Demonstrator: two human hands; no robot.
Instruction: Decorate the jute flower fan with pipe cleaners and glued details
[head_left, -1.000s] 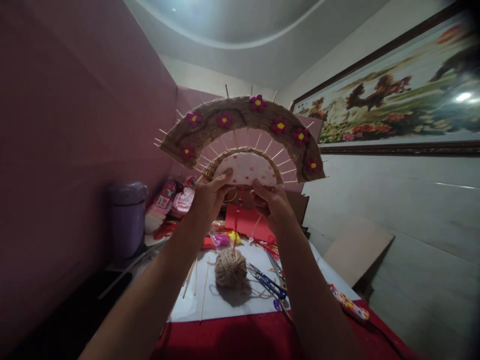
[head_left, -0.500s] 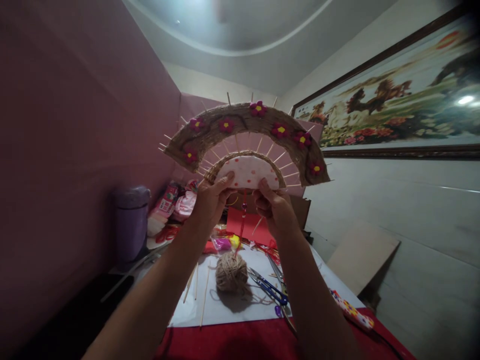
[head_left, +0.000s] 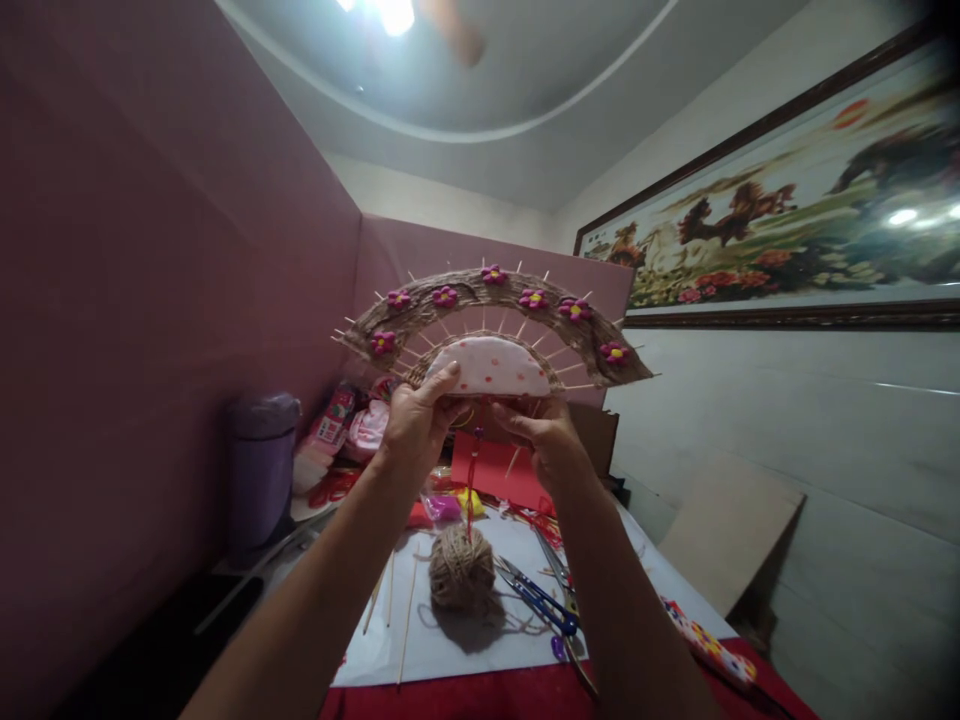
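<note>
I hold up a fan-shaped craft piece (head_left: pixel 491 300) at chest height. It has a twine-wrapped arc with pink flowers, wooden skewer spokes and a white dotted half-round centre. My left hand (head_left: pixel 413 425) grips the lower left of that centre, thumb on the front. My right hand (head_left: pixel 546 440) pinches the lower right edge. A red string with beads (head_left: pixel 472 478) hangs from the piece between my hands. The piece is tilted back, away from me.
On the table below lie a ball of twine (head_left: pixel 459 568), blue scissors (head_left: pixel 540 592), loose skewers (head_left: pixel 409 605), a white sheet (head_left: pixel 480 625) over a red cloth, and a dotted tool (head_left: pixel 709 648). A lilac bin (head_left: pixel 259 465) stands at the left wall. Cardboard (head_left: pixel 731 530) leans at right.
The craft piece has tipped backward and dropped lower in view, so its arc looks flatter. Both hands have kept their grip. The view has tilted up toward a ceiling light.
</note>
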